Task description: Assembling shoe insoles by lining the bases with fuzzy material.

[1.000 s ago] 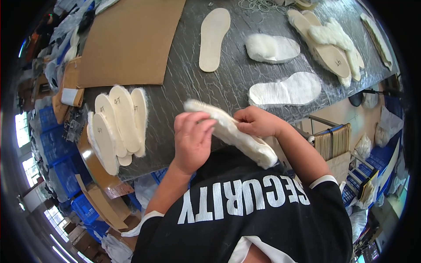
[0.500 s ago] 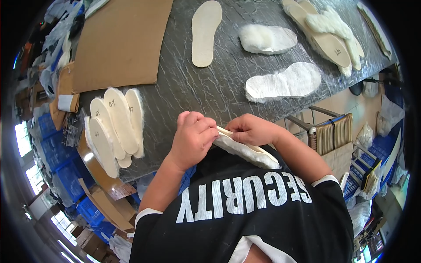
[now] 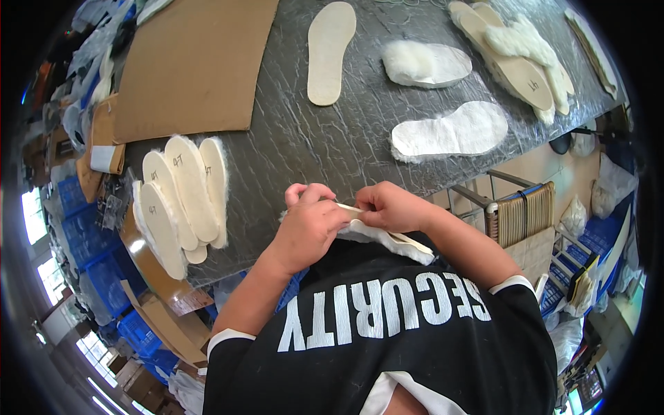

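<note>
Both hands grip a cream insole with white fleece (image 3: 398,243) at the near edge of the table, close to my body. My left hand (image 3: 311,220) pinches its left part, the fingers bent over the edge. Close beside it, my right hand (image 3: 389,207) is closed on the upper edge, thumb and fingers pressed together. The insole slants down to the right, fluffy side toward me, its layers parted at the right end. My fingers hide its middle. Further off lie a plain cream insole (image 3: 331,55), a white insole (image 3: 451,130) and a fleece-tipped insole (image 3: 425,63).
At the left, several marked fleece insoles (image 3: 189,190) lie overlapped near the table edge. A brown cardboard sheet (image 3: 197,66) covers the far left. More insoles are piled (image 3: 515,62) at the far right. A chair with a woven back (image 3: 523,214) stands beyond the right edge.
My left hand has shifted slightly, its fingers now bent further over the insole. The insole's left end shows beyond them, and its layers look more parted at the right.
</note>
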The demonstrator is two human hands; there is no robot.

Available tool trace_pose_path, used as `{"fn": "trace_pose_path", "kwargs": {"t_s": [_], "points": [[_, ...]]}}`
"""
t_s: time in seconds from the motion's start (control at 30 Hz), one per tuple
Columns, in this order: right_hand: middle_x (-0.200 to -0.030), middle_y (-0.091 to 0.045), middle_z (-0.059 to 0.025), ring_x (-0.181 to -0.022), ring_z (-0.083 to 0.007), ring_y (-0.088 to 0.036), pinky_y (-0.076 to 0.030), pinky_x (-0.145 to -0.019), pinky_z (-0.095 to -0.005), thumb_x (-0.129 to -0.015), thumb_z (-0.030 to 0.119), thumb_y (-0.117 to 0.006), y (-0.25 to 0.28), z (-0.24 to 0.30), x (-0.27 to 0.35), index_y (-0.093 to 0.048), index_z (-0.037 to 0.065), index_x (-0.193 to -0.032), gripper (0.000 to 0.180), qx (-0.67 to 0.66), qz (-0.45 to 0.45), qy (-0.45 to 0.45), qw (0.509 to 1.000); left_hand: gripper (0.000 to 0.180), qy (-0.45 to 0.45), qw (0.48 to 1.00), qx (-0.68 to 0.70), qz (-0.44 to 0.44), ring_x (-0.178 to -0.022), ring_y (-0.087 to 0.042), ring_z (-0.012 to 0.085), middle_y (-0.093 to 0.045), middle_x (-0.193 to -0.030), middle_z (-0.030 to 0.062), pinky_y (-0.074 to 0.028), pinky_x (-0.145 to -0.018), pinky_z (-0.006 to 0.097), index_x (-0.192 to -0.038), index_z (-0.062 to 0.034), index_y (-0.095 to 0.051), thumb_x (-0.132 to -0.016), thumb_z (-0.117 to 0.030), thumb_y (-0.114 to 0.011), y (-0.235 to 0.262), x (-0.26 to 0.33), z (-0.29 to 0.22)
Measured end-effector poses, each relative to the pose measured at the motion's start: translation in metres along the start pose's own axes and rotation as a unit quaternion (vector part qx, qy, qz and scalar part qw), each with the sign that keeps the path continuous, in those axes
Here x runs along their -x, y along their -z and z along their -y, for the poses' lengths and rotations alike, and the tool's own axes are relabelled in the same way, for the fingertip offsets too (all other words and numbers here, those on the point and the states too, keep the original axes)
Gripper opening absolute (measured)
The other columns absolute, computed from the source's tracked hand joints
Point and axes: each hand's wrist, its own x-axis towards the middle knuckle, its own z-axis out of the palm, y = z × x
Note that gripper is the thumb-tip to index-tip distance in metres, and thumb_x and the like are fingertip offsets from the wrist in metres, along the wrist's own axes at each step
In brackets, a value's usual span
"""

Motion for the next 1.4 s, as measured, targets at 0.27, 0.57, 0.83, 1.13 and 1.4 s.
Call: {"fn": "trace_pose_path", "kwargs": {"t_s": [0.27, 0.57, 0.83, 1.13, 1.4], "points": [[-0.067, -0.06, -0.0108, -0.061, -0.0205, -0.057, -0.045, -0.058, -0.0336, -0.08, 0.011, -0.063, -0.014, 0.0, 0.001, -0.052, 0.002, -0.096, 0.021, -0.098, -0.018, 0.044, 0.994, 0.018, 0.118, 0.99, 0.036, -0.07, -0.09, -0.056, 0.0231, -0.061, -0.083, 0.0031, -0.032, -0.09, 0.042, -0.081, -0.0082, -0.061, -0.069, -0.007, -0.074, -0.007, 0.005, -0.007], [-0.076, -0.069, -0.0132, -0.067, -0.0232, -0.065, -0.049, -0.063, -0.033, -0.081, 0.006, -0.062, -0.011, 0.022, 0.005, -0.049, 0.0, -0.111, 0.032, 0.01, 0.009, -0.006, 1.0, 0.02, 0.18, 0.978, 0.101, -0.039, -0.085, -0.058, 0.0224, -0.061, -0.087, 0.0068, -0.04, -0.087, 0.036, -0.084, -0.0041, -0.061, -0.069, -0.002, -0.074, 0.001, 0.009, -0.009], [-0.078, -0.068, -0.0175, -0.074, -0.0326, -0.066, -0.05, -0.069, -0.038, -0.079, 0.002, -0.056, -0.013, 0.033, 0.012, -0.049, -0.001, -0.111, 0.033, 0.007, 0.017, -0.011, 1.0, 0.019, 0.21, 0.944, 0.247, -0.063, -0.083, -0.063, 0.0173, -0.065, -0.089, 0.009, -0.051, -0.074, 0.03, -0.085, 0.0009, -0.064, -0.069, 0.005, -0.072, 0.01, 0.029, 0.011], [-0.078, -0.068, -0.0177, -0.074, -0.0339, -0.067, -0.052, -0.069, -0.0386, -0.08, 0.002, -0.056, -0.021, 0.03, 0.015, -0.048, 0.0, -0.111, 0.032, 0.038, 0.017, 0.019, 0.999, 0.016, 0.352, 0.9, 0.258, -0.012, -0.074, -0.06, 0.0112, -0.062, -0.075, 0.0042, -0.048, -0.069, 0.026, -0.08, -0.0008, -0.059, -0.072, -0.002, -0.072, 0.015, 0.021, 0.002], [-0.08, -0.068, -0.0192, -0.077, -0.0381, -0.065, -0.052, -0.072, -0.0434, -0.08, 0.002, -0.055, -0.029, 0.033, 0.02, -0.048, 0.002, -0.112, 0.032, 0.115, 0.048, 0.01, 0.992, 0.017, 0.4, 0.874, 0.269, 0.049, -0.07, -0.057, 0.0092, -0.06, -0.073, 0.0027, -0.046, -0.065, 0.026, -0.078, -0.0027, -0.057, -0.07, -0.003, -0.072, 0.017, 0.018, 0.003]]}}
